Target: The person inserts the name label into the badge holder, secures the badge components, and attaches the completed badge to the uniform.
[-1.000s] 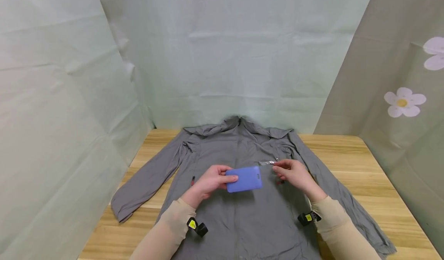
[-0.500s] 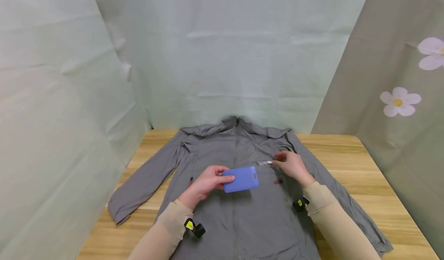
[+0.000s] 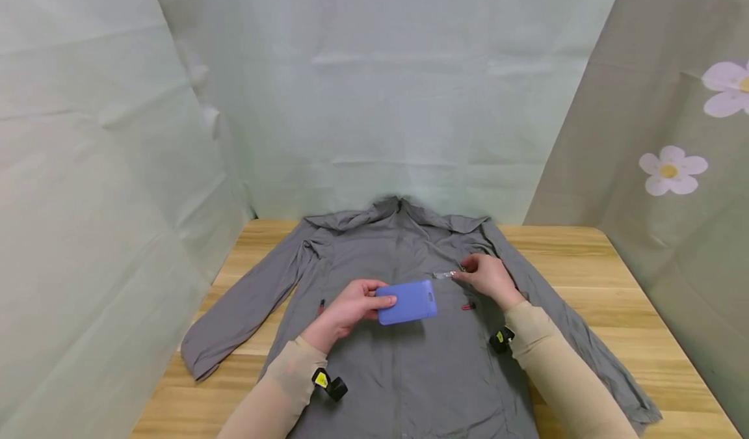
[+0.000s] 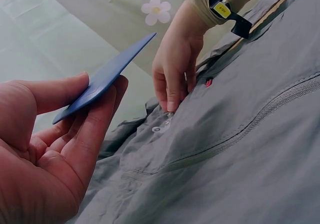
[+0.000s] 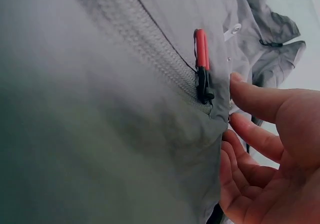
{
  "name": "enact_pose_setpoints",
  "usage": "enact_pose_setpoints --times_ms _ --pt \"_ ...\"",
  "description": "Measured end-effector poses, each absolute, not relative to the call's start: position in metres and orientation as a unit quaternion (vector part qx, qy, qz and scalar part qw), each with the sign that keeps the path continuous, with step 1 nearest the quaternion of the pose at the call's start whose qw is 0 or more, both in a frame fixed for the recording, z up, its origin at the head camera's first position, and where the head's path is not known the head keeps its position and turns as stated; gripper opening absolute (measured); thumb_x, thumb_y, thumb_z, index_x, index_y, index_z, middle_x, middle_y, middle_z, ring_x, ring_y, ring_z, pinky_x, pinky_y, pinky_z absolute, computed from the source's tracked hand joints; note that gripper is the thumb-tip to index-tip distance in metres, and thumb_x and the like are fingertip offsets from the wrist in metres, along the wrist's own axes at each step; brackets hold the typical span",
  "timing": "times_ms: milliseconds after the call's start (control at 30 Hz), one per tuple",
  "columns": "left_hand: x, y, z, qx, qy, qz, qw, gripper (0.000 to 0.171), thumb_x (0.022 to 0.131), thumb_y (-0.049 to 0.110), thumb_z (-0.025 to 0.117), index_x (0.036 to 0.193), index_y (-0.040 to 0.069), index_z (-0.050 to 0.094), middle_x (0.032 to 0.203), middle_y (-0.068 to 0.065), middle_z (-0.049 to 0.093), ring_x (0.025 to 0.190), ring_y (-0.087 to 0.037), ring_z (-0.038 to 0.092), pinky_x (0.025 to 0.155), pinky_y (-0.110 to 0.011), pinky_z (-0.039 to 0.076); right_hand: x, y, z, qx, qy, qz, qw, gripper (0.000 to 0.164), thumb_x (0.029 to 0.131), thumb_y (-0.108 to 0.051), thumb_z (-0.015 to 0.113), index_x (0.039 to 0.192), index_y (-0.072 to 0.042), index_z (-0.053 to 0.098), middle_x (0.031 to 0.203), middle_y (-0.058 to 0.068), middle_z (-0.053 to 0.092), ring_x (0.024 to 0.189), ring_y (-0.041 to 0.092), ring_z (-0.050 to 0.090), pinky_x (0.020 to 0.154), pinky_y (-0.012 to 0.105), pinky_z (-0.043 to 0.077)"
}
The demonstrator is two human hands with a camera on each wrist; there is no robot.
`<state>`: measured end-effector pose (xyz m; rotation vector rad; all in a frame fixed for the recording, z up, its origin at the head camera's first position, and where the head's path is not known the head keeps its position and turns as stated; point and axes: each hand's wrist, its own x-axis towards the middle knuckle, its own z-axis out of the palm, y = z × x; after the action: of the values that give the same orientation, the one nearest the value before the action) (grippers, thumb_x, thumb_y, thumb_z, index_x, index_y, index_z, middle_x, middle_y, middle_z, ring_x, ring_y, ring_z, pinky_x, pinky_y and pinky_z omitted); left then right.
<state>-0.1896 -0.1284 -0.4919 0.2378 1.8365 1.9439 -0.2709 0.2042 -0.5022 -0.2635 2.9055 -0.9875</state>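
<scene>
My left hand [image 3: 354, 305] pinches a blue badge holder [image 3: 407, 302] between thumb and fingers, above the front of a grey jacket [image 3: 433, 374]. The holder's slotted end points right, and in the left wrist view it shows nearly edge-on. At the jacket's right chest, my right hand [image 3: 490, 279] holds a badge clip with thumb and forefinger; most of the clip is hidden. Its clear strap [image 3: 443, 275] sticks out leftward, and a round snap [image 5: 236, 29] shows on it in the right wrist view. The strap is apart from the holder.
The jacket lies spread over a wooden table [image 3: 585, 263], its left sleeve [image 3: 234, 322] reaching out to the side. Red zipper pulls [image 3: 469, 306] sit on both front pockets. Pale cloth walls [image 3: 380, 101] enclose the back and sides.
My right hand has moved slightly left and up at the chest with the clip, uncovering the right zipper pull. The left hand still holds the badge holder in nearly the same place.
</scene>
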Motion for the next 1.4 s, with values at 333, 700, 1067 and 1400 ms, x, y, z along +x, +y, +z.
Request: enact_pose_setpoints --times_ms 333,700,1067,1400 --pt "-0.1884 -0.1288 -0.4909 0.085 0.661 0.712 0.222 0.027 0.101 0.01 0.075 0.119 -0.009 0.07 0.091 -0.005 0.076 0.078 -0.015 0.074 0.073 -0.029 0.062 -0.2745 0.2028 -0.5064 -0.079 0.948 -0.307 0.016 0.031 0.092 -0.026 0.087 0.106 0.0 0.075 0.098 0.013 0.074 0.092 0.032 0.069 0.084 0.051 0.056" --pt "-0.1858 -0.1307 -0.493 0.081 0.658 0.716 0.219 0.026 0.101 0.008 0.074 0.119 -0.009 0.07 0.094 -0.004 0.076 0.078 -0.015 0.073 0.073 -0.029 0.061 -0.2758 0.1987 -0.5121 -0.085 0.951 -0.298 0.007 0.034 0.097 -0.027 0.082 0.117 0.0 0.074 0.103 0.015 0.075 0.096 0.034 0.069 0.085 0.052 0.056" --pt "-0.1875 -0.1321 -0.4954 0.083 0.654 0.719 0.219 0.025 0.101 0.009 0.075 0.118 -0.009 0.07 0.094 -0.005 0.075 0.078 -0.014 0.073 0.072 -0.029 0.061 -0.2807 0.2 -0.5111 -0.065 0.945 -0.318 0.03 0.036 0.095 -0.022 0.085 0.115 0.005 0.074 0.1 0.014 0.073 0.093 0.031 0.068 0.082 0.047 0.056" --pt "-0.1854 -0.133 -0.4957 0.084 0.655 0.718 0.22 0.023 0.102 0.008 0.073 0.117 -0.009 0.07 0.094 -0.004 0.075 0.077 -0.013 0.072 0.072 -0.028 0.061 -0.2744 0.2065 -0.5069 -0.063 0.928 -0.362 0.057 0.034 0.096 -0.022 0.084 0.115 0.002 0.069 0.098 0.01 0.067 0.089 0.027 0.063 0.079 0.044 0.052"
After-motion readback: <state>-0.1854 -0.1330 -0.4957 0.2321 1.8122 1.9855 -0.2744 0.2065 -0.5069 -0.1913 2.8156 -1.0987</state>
